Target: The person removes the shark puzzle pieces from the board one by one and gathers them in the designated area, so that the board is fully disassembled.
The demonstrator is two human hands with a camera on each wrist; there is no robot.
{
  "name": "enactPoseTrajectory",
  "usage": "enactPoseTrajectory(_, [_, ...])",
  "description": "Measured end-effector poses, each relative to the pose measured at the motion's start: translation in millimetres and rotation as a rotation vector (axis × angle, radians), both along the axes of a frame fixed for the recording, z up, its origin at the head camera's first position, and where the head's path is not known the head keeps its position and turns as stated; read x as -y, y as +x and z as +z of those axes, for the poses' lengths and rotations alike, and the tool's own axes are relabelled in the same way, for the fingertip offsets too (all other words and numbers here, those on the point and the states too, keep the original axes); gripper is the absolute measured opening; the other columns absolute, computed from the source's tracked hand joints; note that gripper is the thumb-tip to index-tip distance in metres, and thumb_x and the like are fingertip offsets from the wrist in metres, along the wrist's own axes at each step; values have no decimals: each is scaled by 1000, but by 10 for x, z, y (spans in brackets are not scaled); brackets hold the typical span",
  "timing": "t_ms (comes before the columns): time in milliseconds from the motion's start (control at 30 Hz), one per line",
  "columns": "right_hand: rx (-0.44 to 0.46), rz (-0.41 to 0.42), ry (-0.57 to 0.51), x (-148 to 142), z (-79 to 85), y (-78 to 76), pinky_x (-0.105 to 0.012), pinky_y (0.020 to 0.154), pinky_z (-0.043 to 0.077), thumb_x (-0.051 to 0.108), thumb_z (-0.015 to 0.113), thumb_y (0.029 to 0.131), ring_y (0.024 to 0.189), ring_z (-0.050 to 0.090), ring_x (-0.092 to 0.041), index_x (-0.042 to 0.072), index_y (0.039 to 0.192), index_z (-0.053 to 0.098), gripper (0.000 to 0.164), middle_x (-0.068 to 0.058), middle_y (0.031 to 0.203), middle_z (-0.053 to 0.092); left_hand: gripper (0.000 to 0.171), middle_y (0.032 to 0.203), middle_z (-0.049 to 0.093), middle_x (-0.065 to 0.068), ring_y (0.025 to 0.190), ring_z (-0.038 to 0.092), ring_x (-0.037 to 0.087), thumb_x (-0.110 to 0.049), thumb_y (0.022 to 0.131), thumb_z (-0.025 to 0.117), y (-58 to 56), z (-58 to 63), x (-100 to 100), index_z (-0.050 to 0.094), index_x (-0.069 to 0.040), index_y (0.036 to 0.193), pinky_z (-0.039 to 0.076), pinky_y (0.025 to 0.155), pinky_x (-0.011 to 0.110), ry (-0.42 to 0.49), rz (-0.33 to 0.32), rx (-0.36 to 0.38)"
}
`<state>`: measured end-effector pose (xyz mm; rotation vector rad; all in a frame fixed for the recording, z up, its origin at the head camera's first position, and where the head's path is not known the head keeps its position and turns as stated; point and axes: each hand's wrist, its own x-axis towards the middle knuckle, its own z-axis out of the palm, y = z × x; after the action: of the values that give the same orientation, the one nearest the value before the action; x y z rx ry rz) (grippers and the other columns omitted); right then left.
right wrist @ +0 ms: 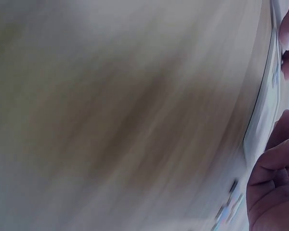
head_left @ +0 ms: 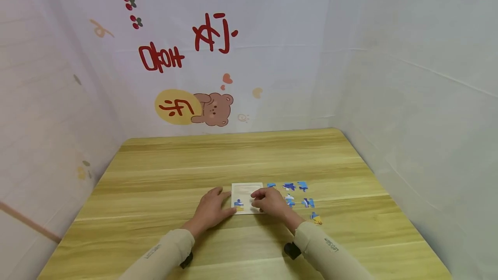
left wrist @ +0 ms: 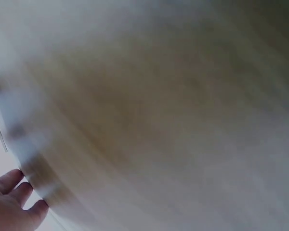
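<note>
A white puzzle tray (head_left: 248, 184) with a raised rim lies flat on the wooden table. One blue-and-yellow jigsaw piece (head_left: 239, 205) sits in its near left corner. My left hand (head_left: 212, 209) rests at the tray's left side, thumb and index finger spread along that edge. Over the tray's right part is my right hand (head_left: 271, 202), fingers bent, with a gap between thumb and fingertips and no piece showing there. In the right wrist view these bent fingers (right wrist: 275, 161) appear beside the tray (right wrist: 260, 125).
Several loose jigsaw pieces lie right of the tray, among them a dark blue piece (head_left: 289, 186), a blue-and-white piece (head_left: 308, 202) and a blue-and-yellow piece (head_left: 316, 218). The right hand partly covers this group. A printed white cloth (head_left: 272, 90) hangs behind the table (head_left: 163, 159).
</note>
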<state>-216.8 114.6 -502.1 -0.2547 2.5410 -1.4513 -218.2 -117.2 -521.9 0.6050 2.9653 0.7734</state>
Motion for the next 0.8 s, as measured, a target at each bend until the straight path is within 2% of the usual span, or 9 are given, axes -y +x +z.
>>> enactPoseTrajectory(267, [-15, 57, 23, 254, -80, -70, -26, 57, 50, 3, 71, 85, 61, 58, -10, -2, 105, 73, 21, 0, 80, 66, 54, 140, 48, 29, 132, 42, 46, -39, 88, 74, 37, 28, 44, 65, -7, 131, 33, 106, 61, 9, -63, -35])
enactPoseTrajectory(367, [-16, 72, 61, 298, -105, -71, -26, 58, 49, 4, 71, 85, 62, 57, -11, -1, 106, 73, 22, 0, 80, 66, 52, 140, 48, 30, 133, 42, 46, -38, 88, 74, 44, 29, 38, 66, -7, 130, 32, 106, 60, 3, -70, -34])
enactPoseTrajectory(600, [-79, 108, 202, 334, -86, -70, -28, 67, 47, 9, 72, 86, 73, 54, -11, 4, 108, 75, 23, 1, 86, 66, 51, 138, 50, 30, 131, 44, 45, -37, 88, 75, 38, 9, 32, 67, -7, 128, 34, 106, 60, -18, -68, -58])
enactPoseTrajectory(700, [-79, 111, 187, 335, -86, -73, -29, 66, 47, 8, 72, 85, 73, 54, -12, 4, 107, 74, 22, 0, 86, 65, 52, 138, 50, 29, 131, 44, 45, -38, 88, 75, 29, -2, 31, 67, -7, 128, 34, 106, 59, -30, -68, -61])
enactPoseTrajectory(800, [-53, 88, 126, 334, -93, -76, -29, 63, 48, 5, 73, 85, 71, 55, -13, 4, 106, 73, 21, -2, 85, 64, 52, 138, 50, 29, 131, 43, 45, -39, 88, 74, 22, 1, 32, 67, -8, 128, 34, 106, 59, -36, -64, -56])
